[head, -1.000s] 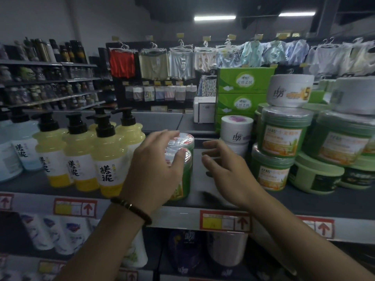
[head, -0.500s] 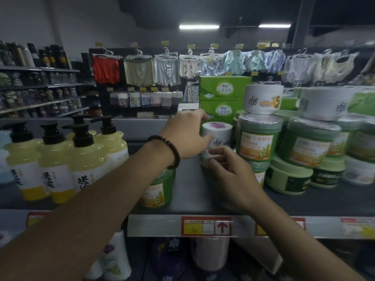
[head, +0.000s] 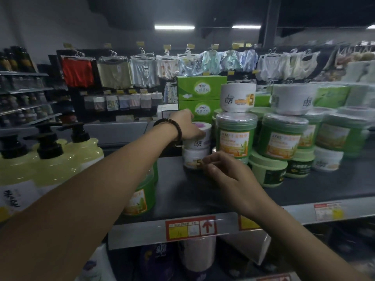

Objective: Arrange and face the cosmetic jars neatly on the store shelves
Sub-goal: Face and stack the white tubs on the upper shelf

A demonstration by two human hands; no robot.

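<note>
Shelf edge: the grey front rail of the shelf runs across closest to me, carrying a red price tag with an upward arrow.
Left forearm: it reaches in from the lower left, crossing over a green jar at the shelf front; a dark bead bracelet circles the wrist.
Pump bottles: yellow bottles with black pumps stand at the left of the same shelf.
Right hand: the right hand is curled, its fingertips pinched against the front of the lower white jar, at the orange "5" on the label.
Left hand: the left hand is cupped over the lid and left side of the upper white jar, fingers wrapped round it.
White jars: the two sit stacked, one on the other, mid-shelf, just left of the green stack.
Green jars: tall green jars with orange labels are stacked to the right, with flatter pale green tubs beside them and more white jars perched on top.
Behind: green tissue boxes rise behind the jars.
Far wall: underwear on hangers lines the back under strip lights.
</note>
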